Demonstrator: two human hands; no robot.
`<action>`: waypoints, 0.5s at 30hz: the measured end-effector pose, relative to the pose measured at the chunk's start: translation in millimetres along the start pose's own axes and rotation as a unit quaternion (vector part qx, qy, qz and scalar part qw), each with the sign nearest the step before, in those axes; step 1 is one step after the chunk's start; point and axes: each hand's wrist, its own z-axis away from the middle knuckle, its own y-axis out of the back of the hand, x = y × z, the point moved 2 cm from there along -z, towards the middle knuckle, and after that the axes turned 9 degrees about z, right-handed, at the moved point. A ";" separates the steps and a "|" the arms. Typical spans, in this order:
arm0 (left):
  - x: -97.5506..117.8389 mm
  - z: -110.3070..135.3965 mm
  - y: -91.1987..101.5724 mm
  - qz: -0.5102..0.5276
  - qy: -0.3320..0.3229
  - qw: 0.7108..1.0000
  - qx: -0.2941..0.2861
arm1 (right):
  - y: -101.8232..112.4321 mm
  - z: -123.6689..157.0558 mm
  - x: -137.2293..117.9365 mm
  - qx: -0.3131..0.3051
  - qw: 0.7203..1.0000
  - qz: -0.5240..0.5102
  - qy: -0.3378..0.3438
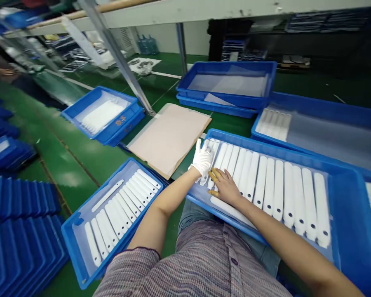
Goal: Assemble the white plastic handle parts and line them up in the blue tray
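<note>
the left hand [202,159] wears a white glove and sits at the left end of a row of white plastic strips [278,189], its fingers pointing away and bunched over the first few strips. the glove hides them, so whether it has hold of one cannot be made out. the right hand [224,186] is bare apart from yellow fingertip covers [214,175]; it lies open and palm down on the strips just beside the glove, gripping nothing. the strips lie side by side in a blue plastic tray [235,142], and those on the right show a round hole at the near end. a loose strip [231,211] lies slanted along the near rim, partly under the right wrist, and the tray runs out of frame at lower right. the forearms and a striped top [198,264] cover the nearer parts of the view. to the left, a second blue tray [72,243] holds more strips, with one lying across them [107,195]. beyond are a cardboard sheet [168,138], a tray of white stacked pieces [102,117], stacked blue trays [225,63] and a larger blue tray [327,111] with a few strips [273,123] at its far end. a metal pole [117,53] cuts across the upper left, and piled blue trays [21,247] are cut off at the left edge
</note>
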 end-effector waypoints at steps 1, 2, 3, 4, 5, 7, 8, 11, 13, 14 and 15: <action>-0.5 -0.8 0.4 0.024 -0.002 1.000 0.009 | -3.5 -0.1 1.5 0.012 1.000 0.017 0.005; -1.4 -1.3 1.3 0.048 -0.005 0.999 0.018 | -5.0 -0.8 2.7 0.024 0.999 0.029 0.010; -2.2 -1.3 2.6 0.071 -0.007 0.997 0.027 | -4.3 -1.6 3.8 0.037 0.998 0.038 0.017; -2.9 -1.0 4.1 0.089 -0.008 0.995 0.036 | -1.4 -2.0 5.0 0.051 0.997 0.045 0.024; -2.9 -0.2 5.6 0.103 -0.008 0.994 0.045 | 3.5 -1.9 6.9 0.065 0.996 0.047 0.029; 0.2 2.1 7.3 0.131 -0.016 0.989 0.066 | 17.9 -0.3 13.6 0.098 0.994 0.041 0.025; 3.2 3.1 7.0 0.157 -0.014 0.984 0.077 | 26.4 1.2 18.6 0.119 0.992 0.031 0.013; 14.9 1.7 -3.3 0.406 0.083 0.908 0.063 | 48.2 6.6 35.4 0.182 0.982 -0.036 -0.045; 25.5 -3.7 -15.0 0.581 0.157 0.798 -0.005 | 54.9 10.6 42.5 0.200 0.973 -0.098 -0.062; 31.2 -7.1 -19.9 0.635 0.175 0.751 -0.046 | 55.7 12.9 43.9 0.199 0.970 -0.130 -0.060; 36.4 -10.3 -23.4 0.659 0.178 0.726 -0.085 | 55.1 15.7 44.0 0.193 0.966 -0.164 -0.053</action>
